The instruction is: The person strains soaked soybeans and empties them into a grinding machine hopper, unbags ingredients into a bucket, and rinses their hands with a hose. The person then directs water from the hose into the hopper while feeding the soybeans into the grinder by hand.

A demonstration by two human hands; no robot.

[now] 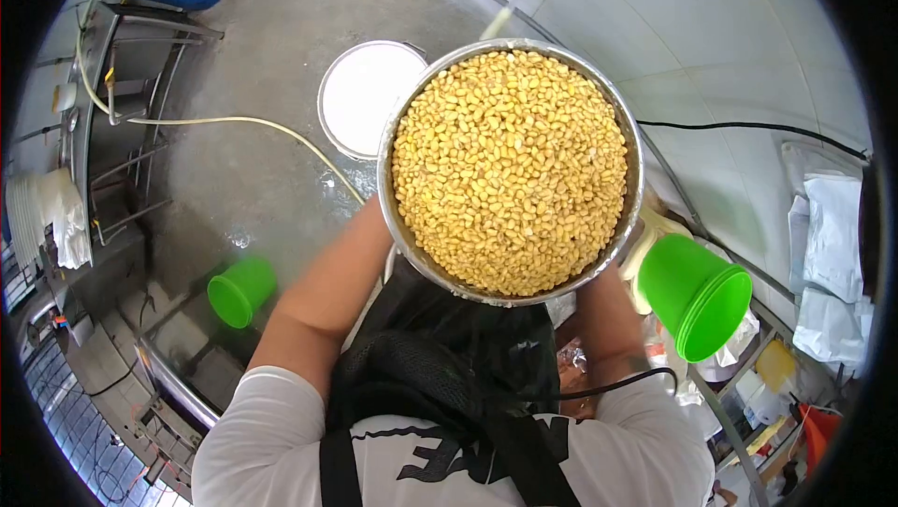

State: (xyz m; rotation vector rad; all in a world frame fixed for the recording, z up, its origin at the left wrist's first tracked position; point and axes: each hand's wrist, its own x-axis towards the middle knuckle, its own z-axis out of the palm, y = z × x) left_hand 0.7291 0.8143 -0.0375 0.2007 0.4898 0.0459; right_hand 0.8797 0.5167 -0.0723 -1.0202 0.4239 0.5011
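Note:
A round metal bowl [632, 226] is held up in front of my chest. Yellow soybeans [510, 170] fill it, heaped close to the rim. From the left, my left forearm [323, 287] runs up to the bowl's lower left side, and the hand itself is hidden by the bowl. My right forearm [606, 320] reaches under the lower right side, where that hand is also out of sight. Both hands support the bowl from beneath or behind its rim; the exact grip of the fingers does not show.
A white round lid or bucket [369, 100] stands on the grey floor beyond the bowl. Green buckets [241, 290] are on both sides. A pale hose [253, 121] crosses the floor. Metal racks [150, 39] line the left; a tiled wall [720, 21] is at right.

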